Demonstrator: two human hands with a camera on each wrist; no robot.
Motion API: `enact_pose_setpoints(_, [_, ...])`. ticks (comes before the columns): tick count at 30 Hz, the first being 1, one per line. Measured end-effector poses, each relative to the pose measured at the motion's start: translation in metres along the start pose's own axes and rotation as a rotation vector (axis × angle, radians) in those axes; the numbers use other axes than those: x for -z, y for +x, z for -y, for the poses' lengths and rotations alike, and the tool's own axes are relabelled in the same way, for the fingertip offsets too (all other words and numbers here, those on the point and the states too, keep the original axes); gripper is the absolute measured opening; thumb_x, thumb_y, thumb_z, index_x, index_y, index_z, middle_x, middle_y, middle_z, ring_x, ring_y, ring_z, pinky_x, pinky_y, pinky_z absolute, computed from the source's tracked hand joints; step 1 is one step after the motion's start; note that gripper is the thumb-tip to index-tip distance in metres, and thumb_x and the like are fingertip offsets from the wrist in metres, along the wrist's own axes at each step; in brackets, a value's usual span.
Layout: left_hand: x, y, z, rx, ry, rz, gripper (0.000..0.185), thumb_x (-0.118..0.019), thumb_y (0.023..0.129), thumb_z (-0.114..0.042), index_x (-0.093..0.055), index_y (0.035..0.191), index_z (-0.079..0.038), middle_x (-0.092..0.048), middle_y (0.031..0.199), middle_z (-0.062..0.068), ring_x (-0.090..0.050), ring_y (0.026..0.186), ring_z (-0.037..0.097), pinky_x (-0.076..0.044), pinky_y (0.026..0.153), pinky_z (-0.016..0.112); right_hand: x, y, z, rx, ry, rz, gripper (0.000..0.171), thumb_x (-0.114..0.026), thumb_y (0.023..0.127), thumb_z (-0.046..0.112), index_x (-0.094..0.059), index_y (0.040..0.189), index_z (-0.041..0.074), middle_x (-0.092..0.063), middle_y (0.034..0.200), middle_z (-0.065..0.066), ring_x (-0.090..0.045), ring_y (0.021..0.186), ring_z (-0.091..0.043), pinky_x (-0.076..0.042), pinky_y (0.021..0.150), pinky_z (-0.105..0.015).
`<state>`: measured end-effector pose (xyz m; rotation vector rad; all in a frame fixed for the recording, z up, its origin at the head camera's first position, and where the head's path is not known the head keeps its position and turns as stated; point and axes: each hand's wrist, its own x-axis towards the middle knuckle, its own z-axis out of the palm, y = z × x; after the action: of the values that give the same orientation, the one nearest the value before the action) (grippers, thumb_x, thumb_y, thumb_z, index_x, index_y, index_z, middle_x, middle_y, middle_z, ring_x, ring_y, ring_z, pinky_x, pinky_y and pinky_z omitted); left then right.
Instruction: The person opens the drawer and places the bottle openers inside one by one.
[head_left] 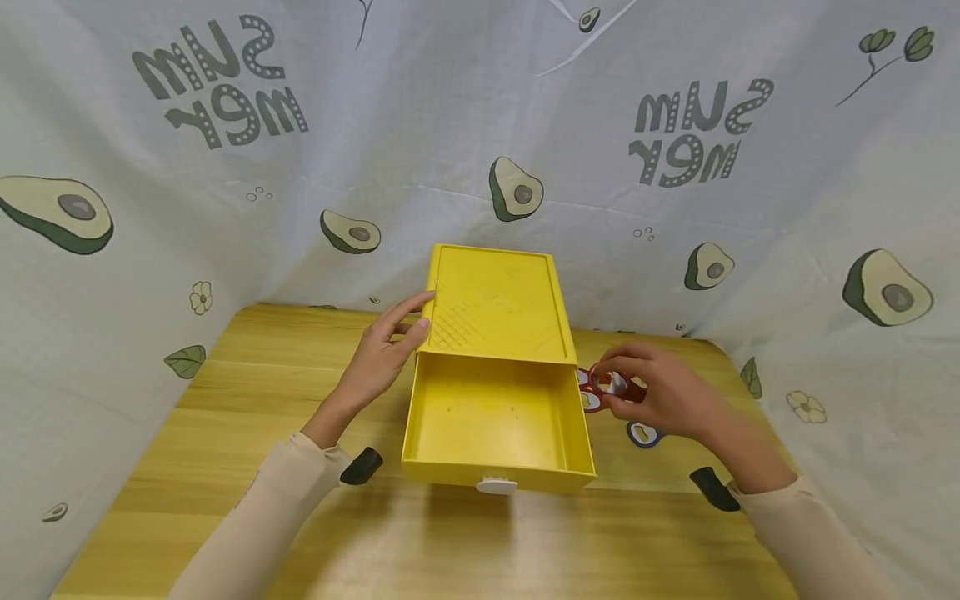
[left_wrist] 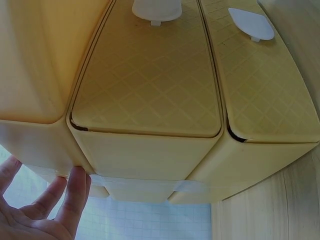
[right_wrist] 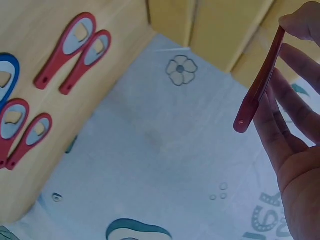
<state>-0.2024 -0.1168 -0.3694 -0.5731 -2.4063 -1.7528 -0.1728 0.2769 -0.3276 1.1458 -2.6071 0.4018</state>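
A yellow drawer cabinet (head_left: 495,300) stands on the table with its top drawer (head_left: 487,421) pulled out, the bare yellow bottom in sight. My left hand (head_left: 375,354) rests its fingertips on the cabinet's left side, fingers fairly straight. To the right of the cabinet, my right hand (head_left: 663,392) pinches a red bottle opener (right_wrist: 260,82) between thumb and fingers, seen edge-on and raised off the table in the right wrist view. Several more red bottle openers (right_wrist: 52,67) lie on the table near that hand, along with a blue one (head_left: 645,434).
Below the pulled-out drawer, the left wrist view shows two shut drawer fronts (left_wrist: 150,90) with white handles. The wooden table (head_left: 247,400) is bordered at the back and sides by a white curtain (head_left: 420,125) printed with avocados.
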Motion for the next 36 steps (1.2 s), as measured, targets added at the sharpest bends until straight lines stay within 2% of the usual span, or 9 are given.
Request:
enact_pose_setpoints(5, [0.000, 0.000, 0.000, 0.002, 0.001, 0.001, 0.044, -0.050, 0.105, -0.038, -0.047, 0.149, -0.034, -0.050, 0.145, 0.005, -0.058, 0.113, 0.030, -0.052, 0.087, 0.046, 0.012, 0.006, 0.010, 0.024, -0.043, -0.014, 0.032, -0.087, 0.069, 0.008, -0.075, 0.099, 0.010, -0.067, 0.104, -0.002, -0.052, 0.080, -0.009, -0.050, 0.065, -0.028])
enact_pose_setpoints(10, [0.001, 0.000, 0.000, 0.001, -0.003, 0.005, 0.044, -0.050, 0.105, -0.038, -0.047, 0.149, -0.033, -0.049, 0.148, 0.003, -0.058, 0.115, 0.029, -0.052, 0.087, 0.046, 0.021, 0.012, 0.022, 0.023, -0.078, -0.028, 0.034, -0.089, 0.069, 0.010, -0.076, 0.100, 0.012, -0.069, 0.104, -0.001, -0.055, 0.083, -0.010, -0.053, 0.068, -0.030])
enact_pose_setpoints(17, [0.002, 0.000, 0.000, 0.013, -0.009, 0.005, 0.044, -0.050, 0.105, -0.039, -0.047, 0.149, -0.034, -0.049, 0.146, 0.003, -0.057, 0.115, 0.030, -0.051, 0.086, 0.044, 0.029, 0.020, 0.036, 0.058, -0.082, -0.045, 0.037, -0.089, 0.066, 0.009, -0.077, 0.101, 0.012, -0.068, 0.105, -0.002, -0.059, 0.086, -0.013, -0.055, 0.069, -0.034])
enact_pose_setpoints(22, [0.002, 0.000, 0.000, 0.014, -0.017, 0.007, 0.044, -0.050, 0.105, -0.038, -0.047, 0.149, -0.033, -0.049, 0.147, 0.002, -0.058, 0.115, 0.029, -0.052, 0.086, 0.045, 0.033, 0.024, 0.040, 0.074, -0.078, -0.030, 0.036, -0.089, 0.066, 0.007, -0.077, 0.099, 0.012, -0.068, 0.105, -0.002, -0.059, 0.083, -0.012, -0.054, 0.066, -0.029])
enact_pose_setpoints(26, [0.002, 0.000, 0.000, 0.011, -0.021, 0.009, 0.045, -0.050, 0.105, -0.038, -0.047, 0.149, -0.033, -0.050, 0.146, 0.004, -0.058, 0.115, 0.030, -0.052, 0.088, 0.048, 0.038, 0.027, 0.044, 0.025, -0.090, 0.011, 0.037, -0.090, 0.067, 0.007, -0.077, 0.100, 0.016, -0.068, 0.107, 0.000, -0.057, 0.084, -0.011, -0.053, 0.066, -0.025])
enact_pose_setpoints(31, [0.003, 0.000, 0.000, 0.015, -0.025, 0.002, 0.044, -0.050, 0.105, -0.039, -0.047, 0.149, -0.034, -0.051, 0.144, 0.005, -0.057, 0.114, 0.030, -0.052, 0.087, 0.048, 0.042, 0.029, 0.050, -0.028, -0.125, 0.032, 0.040, -0.093, 0.066, 0.011, -0.077, 0.102, 0.018, -0.067, 0.110, 0.001, -0.057, 0.094, -0.016, -0.057, 0.073, -0.036])
enact_pose_setpoints(36, [0.003, 0.000, 0.000, 0.016, -0.026, 0.003, 0.044, -0.051, 0.104, -0.039, -0.048, 0.148, -0.035, -0.050, 0.144, 0.004, -0.057, 0.113, 0.029, -0.052, 0.086, 0.046, 0.044, 0.032, 0.056, 0.037, -0.135, -0.003, 0.039, -0.093, 0.065, 0.010, -0.078, 0.100, 0.017, -0.068, 0.109, 0.000, -0.057, 0.093, -0.015, -0.056, 0.073, -0.037])
